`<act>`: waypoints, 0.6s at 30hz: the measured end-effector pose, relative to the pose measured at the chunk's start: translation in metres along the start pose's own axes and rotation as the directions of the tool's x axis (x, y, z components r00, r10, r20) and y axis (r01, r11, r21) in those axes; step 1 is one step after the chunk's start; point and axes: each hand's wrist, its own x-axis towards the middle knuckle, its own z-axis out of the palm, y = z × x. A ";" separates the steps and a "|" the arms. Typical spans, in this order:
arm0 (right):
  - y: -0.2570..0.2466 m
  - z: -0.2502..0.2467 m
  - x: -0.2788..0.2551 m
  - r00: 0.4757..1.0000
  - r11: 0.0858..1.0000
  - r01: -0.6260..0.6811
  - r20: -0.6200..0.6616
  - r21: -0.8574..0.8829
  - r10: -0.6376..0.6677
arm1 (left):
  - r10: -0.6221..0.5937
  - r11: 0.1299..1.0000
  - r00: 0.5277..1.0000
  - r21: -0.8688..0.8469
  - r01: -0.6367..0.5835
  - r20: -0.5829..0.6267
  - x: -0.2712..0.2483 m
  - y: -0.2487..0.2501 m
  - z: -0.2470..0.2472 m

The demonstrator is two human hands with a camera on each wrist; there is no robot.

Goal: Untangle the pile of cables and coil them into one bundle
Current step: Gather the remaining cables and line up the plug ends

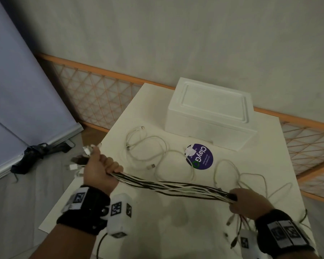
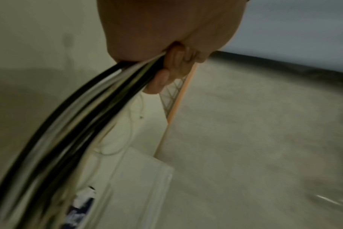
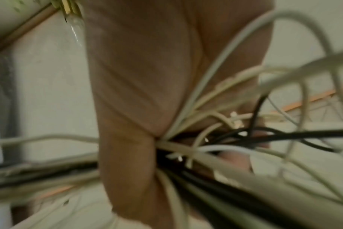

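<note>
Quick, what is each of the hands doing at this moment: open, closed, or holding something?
Left hand: closed around one end of the cable bundle.
Right hand: closed around the other end of the same bundle.

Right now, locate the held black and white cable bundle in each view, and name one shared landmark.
Head: cable bundle spans lower centre between left hand and right hand.
Left wrist: lower left.
Right wrist: bottom, under the hand.
Landmark: orange lattice fence.

head downward, wrists close, cables (image 1: 173, 186) shared
</note>
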 end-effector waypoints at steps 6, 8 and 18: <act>0.009 -0.036 0.008 0.982 0.975 -0.153 0.090 -0.161 0.169 | -0.183 0.973 0.967 0.111 0.205 -0.178 0.019 -0.054 -0.028; -0.006 -0.041 0.015 0.969 0.958 -0.153 0.154 -0.244 0.194 | -0.213 0.955 0.955 0.162 0.248 -0.206 0.023 -0.065 -0.033; -0.230 -0.021 0.066 0.832 0.841 0.512 -0.142 -0.174 -0.536 | -0.232 0.945 0.962 0.200 0.259 -0.146 0.045 -0.057 -0.021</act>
